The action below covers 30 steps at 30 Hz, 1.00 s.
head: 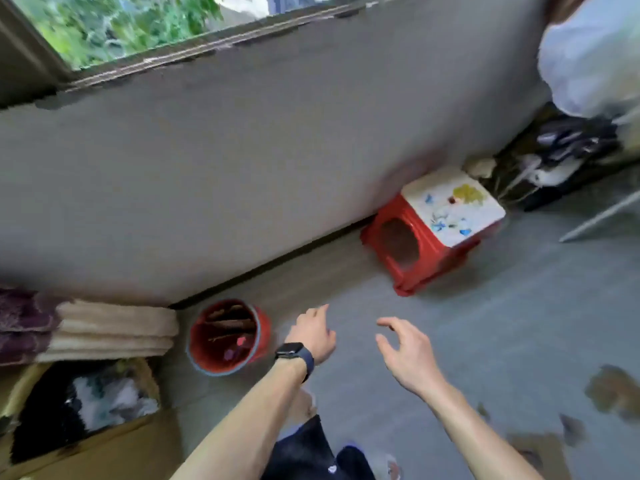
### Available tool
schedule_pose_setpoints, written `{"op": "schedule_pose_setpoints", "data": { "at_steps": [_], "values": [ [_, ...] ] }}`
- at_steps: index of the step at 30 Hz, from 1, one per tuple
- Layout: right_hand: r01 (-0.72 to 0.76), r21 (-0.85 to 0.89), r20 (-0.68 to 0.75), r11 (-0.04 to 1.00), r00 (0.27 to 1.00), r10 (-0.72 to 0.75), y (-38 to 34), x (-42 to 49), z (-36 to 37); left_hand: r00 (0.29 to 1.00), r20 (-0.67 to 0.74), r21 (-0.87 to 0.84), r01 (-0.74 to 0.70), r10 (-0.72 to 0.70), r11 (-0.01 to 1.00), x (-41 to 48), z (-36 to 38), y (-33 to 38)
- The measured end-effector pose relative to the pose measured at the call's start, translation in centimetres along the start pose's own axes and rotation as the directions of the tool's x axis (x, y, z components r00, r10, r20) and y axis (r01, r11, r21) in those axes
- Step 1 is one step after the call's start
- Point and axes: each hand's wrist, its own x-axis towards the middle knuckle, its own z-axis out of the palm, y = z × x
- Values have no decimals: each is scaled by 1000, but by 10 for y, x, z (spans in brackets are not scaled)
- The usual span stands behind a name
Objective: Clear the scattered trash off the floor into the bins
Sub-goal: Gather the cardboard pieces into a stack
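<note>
Hovering empty and loosely spread, the left hand has the red bin just leftward while brown scraps lie well right of the equally empty, spread right hand, probably flat enough to slip a hasty pinch.

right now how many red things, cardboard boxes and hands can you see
red things: 2, red bucket, red stool
cardboard box: 1
hands: 2, left hand, right hand
total: 5

Upright red bin holding trash, brown scraps on floor
</note>
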Motion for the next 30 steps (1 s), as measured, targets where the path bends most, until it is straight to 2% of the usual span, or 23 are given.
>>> {"op": "schedule_pose_setpoints", "data": {
  "at_steps": [1, 3, 6, 11, 14, 19, 23, 26, 30],
  "values": [
    [-91, 44, -75, 995, 993, 94, 38, -36, -23, 995, 37, 48, -92, 90, 995, -7, 22, 46],
    [-178, 95, -132, 979, 973, 190, 81, -77, -45, 985, 68, 112, -168, 162, 979, -15, 50, 95],
    [-360, 228, -222, 905, 885, 408, 158, -149, -72, 942, 165, 162, -318, 292, 934, -33, 106, 178],
    [-528, 446, -212, 723, 722, 659, 252, -229, -91, 844, 379, 276, -495, 380, 824, -54, 183, 278],
    [-595, 499, -169, 630, 647, 744, 298, -248, -97, 788, 467, 323, -574, 401, 753, -47, 220, 321],
    [-654, 562, -113, 507, 547, 830, 375, -249, -122, 753, 557, 373, -603, 350, 705, -5, 277, 385],
    [-671, 578, -99, 464, 506, 857, 452, -240, -153, 728, 609, 423, -634, 315, 648, 39, 325, 438],
    [-701, 569, -85, 430, 470, 879, 505, -237, -166, 735, 614, 467, -633, 289, 618, 66, 361, 461],
    [-779, 478, -18, 406, 453, 891, 589, -235, -170, 746, 619, 509, -620, 247, 596, 97, 420, 476]
  ]
}}
